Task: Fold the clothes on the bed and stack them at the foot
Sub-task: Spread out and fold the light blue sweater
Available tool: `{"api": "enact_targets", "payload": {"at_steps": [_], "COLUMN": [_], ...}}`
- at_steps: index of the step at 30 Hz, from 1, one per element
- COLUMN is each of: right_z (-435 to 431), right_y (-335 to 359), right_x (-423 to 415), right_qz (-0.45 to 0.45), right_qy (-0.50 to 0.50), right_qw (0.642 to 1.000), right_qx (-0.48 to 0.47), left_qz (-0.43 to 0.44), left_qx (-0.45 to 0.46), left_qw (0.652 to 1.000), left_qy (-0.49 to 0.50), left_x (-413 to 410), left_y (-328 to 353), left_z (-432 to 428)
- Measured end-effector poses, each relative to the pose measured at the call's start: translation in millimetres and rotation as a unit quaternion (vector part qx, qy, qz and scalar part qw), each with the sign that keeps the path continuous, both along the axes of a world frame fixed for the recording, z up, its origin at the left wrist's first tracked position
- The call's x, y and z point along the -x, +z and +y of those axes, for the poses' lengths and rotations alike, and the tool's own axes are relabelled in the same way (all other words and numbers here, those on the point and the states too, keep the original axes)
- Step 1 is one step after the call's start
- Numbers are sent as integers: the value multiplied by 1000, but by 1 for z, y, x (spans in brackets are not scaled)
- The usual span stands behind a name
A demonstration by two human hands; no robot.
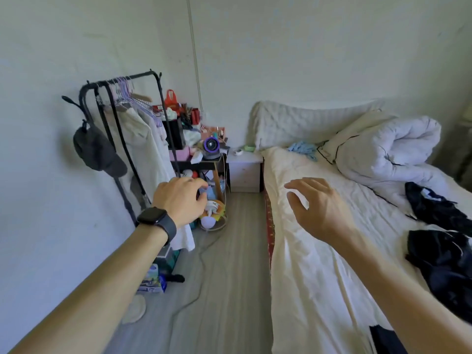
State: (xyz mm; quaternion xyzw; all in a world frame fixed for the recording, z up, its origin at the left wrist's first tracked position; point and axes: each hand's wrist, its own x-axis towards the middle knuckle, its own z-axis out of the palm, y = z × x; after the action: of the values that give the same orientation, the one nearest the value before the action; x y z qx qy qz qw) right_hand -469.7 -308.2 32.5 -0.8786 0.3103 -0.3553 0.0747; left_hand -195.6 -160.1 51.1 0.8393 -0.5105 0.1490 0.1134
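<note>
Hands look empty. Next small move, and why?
Probably reach the right hand rightward to the nearer crumpled dark garment on the cream bedsheet and grip an edge: both hands hold nothing, the left hand hovers over the grey wood floor, and that garment lies unfolded.

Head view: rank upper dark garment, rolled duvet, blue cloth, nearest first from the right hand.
1. Upper dark garment, right of the right hand.
2. Rolled duvet, beyond, right side.
3. Blue cloth, at the head of the bed.
</note>
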Motion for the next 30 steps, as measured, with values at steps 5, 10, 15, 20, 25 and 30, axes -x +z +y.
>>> {"api": "enact_targets", "payload": {"at_steps": [5, 10, 15, 20, 25, 30], "right_z": [-3, -34, -106, -209, -314, -401], "right_y": [29, 39, 47, 49, 33, -2], "right_x": [-62, -114, -171, -233, -275, -309], "right_qz": [-25, 8, -5, 26, 93, 93], "right_qy": [-25, -42, -53, -61, -73, -97], "right_qw": [999, 999, 997, 996, 993, 990], "right_qx": [10, 31, 59, 52, 14, -35], "left_qz": [-24, -9, 5, -11, 3, 23], "left_qx": [61, 78, 108, 96, 63, 38], "left_qw": [997, 992, 985, 986, 986, 986], "left_qy": [-38, -98, -133, -134, -152, -163], "left_x": [-60, -103, -158, -222, -258, -289], "left_y": [36, 49, 54, 59, 38, -14], "left_z": [-14, -66, -146, -253, -357, -450]}}
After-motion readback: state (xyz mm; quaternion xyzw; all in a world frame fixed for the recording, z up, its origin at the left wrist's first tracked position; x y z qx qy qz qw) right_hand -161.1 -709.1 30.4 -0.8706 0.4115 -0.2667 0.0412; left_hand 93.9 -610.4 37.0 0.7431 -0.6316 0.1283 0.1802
